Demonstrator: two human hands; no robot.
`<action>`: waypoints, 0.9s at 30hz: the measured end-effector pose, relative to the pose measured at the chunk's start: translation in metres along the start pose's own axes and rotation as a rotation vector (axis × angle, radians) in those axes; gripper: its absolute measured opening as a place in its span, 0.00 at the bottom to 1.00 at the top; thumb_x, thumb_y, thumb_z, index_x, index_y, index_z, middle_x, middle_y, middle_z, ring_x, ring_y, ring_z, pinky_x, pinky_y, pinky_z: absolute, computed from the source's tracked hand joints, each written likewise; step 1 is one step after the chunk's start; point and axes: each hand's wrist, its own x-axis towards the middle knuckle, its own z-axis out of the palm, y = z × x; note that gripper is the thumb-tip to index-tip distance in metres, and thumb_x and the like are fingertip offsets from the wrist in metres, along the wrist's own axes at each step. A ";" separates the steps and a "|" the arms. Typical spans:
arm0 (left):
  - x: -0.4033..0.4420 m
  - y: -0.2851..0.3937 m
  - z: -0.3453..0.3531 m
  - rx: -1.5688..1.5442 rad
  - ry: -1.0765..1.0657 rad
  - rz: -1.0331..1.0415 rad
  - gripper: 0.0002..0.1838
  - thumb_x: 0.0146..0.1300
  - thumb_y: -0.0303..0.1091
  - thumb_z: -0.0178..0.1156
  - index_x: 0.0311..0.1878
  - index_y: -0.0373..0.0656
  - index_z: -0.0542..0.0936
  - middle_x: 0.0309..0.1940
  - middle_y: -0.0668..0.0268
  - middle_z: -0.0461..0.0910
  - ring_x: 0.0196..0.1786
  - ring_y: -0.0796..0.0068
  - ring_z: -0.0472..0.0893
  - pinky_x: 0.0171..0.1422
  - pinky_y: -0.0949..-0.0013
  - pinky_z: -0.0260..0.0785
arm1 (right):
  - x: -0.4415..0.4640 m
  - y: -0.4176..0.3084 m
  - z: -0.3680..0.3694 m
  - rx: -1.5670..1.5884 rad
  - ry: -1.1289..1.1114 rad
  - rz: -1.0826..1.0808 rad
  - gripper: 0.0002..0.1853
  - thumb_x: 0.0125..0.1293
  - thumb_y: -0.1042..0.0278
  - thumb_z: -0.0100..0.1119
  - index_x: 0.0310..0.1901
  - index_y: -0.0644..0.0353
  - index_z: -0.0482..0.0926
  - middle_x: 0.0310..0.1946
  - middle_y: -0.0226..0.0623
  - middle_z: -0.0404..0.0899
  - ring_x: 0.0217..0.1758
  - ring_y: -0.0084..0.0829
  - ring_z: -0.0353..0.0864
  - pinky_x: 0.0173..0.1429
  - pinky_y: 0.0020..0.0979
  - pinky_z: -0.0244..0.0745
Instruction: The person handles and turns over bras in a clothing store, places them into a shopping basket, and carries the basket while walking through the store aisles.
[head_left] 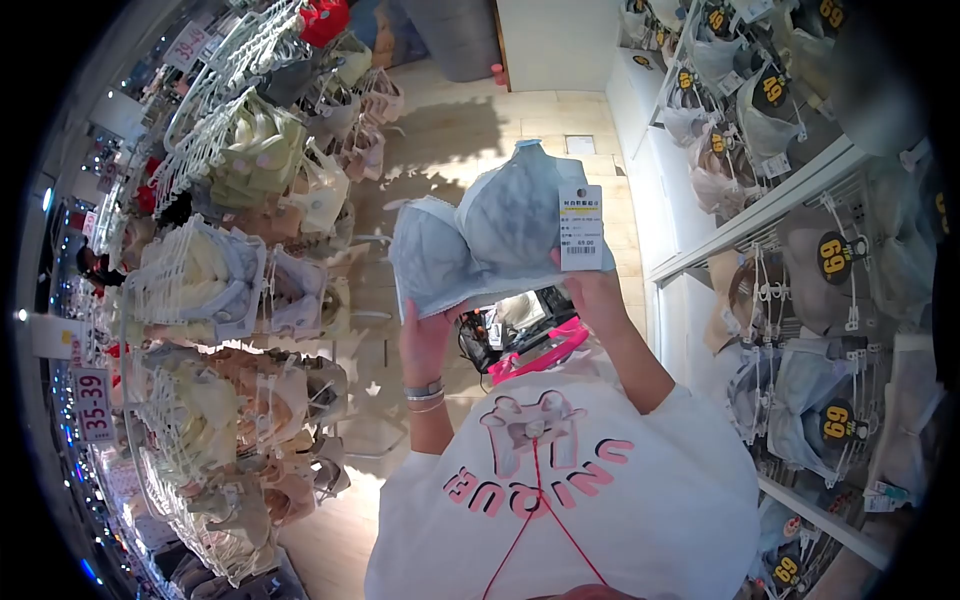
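Hidden/cut off: most fingertips, behind lt-blue bra (500,235); black-and-pink container (540,350) below it, partly covered, contents hard to ID; R-side racks, cut by dark lens edge. Hang tag (581,235) small print illegible.

Pose: L hand (425,335) at bra's lower L edge, forearm near vert. R hand (592,290) at lower R, just below tag, forearm slanting up-left. Fingers: both hands grip bra's edges; can't tell if spread or together.

Qty: 1 bra, 2 cups, ctr of frame, held up in both hands; 1 tag, R cup; 2 wrist bands (424,391), L wrist; 1 "35-39" sign (94,405), lower L; 3 legible "69" stickers (833,256), mid to lower R; 1 white T-shirt (640,500), bottom ctr.
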 end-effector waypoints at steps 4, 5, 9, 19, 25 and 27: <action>-0.006 -0.019 -0.023 0.059 0.042 -0.195 0.32 0.72 0.55 0.36 0.65 0.37 0.62 0.62 0.53 0.68 0.59 0.59 0.72 0.58 0.58 0.67 | -0.009 0.004 -0.015 -0.318 -0.118 0.033 0.22 0.59 0.83 0.54 0.56 0.59 0.69 0.51 0.35 0.73 0.55 0.31 0.74 0.59 0.34 0.72; -0.007 -0.024 -0.025 0.038 0.017 -0.259 0.33 0.72 0.57 0.35 0.63 0.35 0.64 0.59 0.51 0.71 0.55 0.60 0.74 0.56 0.60 0.68 | -0.009 0.005 -0.018 -0.128 -0.144 0.087 0.22 0.59 0.81 0.55 0.57 0.58 0.69 0.52 0.36 0.72 0.57 0.32 0.73 0.60 0.37 0.70; -0.010 -0.028 -0.043 -0.083 -0.273 -0.463 0.40 0.70 0.63 0.31 0.50 0.30 0.75 0.47 0.49 0.79 0.43 0.62 0.79 0.50 0.63 0.71 | -0.008 -0.007 -0.009 0.299 -0.249 0.174 0.23 0.62 0.74 0.56 0.60 0.55 0.67 0.58 0.37 0.70 0.63 0.38 0.69 0.64 0.47 0.65; 0.023 -0.077 0.014 -0.322 0.073 -0.499 0.36 0.67 0.65 0.38 0.65 0.45 0.66 0.59 0.63 0.72 0.61 0.69 0.71 0.64 0.61 0.65 | -0.009 -0.030 -0.018 0.588 -0.420 0.124 0.22 0.64 0.70 0.54 0.61 0.54 0.69 0.59 0.36 0.71 0.64 0.37 0.68 0.66 0.46 0.61; 0.024 -0.096 0.018 -0.875 -0.116 -0.461 0.37 0.65 0.65 0.42 0.66 0.45 0.65 0.63 0.64 0.69 0.64 0.63 0.69 0.67 0.55 0.61 | -0.005 -0.043 -0.039 0.499 -0.315 0.112 0.28 0.63 0.62 0.53 0.64 0.60 0.63 0.62 0.40 0.68 0.65 0.40 0.66 0.67 0.45 0.59; 0.027 -0.052 0.051 -0.704 -0.204 -0.407 0.40 0.63 0.66 0.44 0.66 0.42 0.64 0.64 0.61 0.67 0.64 0.61 0.68 0.68 0.54 0.60 | -0.006 -0.049 -0.039 0.490 -0.264 0.131 0.29 0.63 0.61 0.52 0.65 0.62 0.62 0.62 0.41 0.67 0.66 0.41 0.66 0.68 0.45 0.58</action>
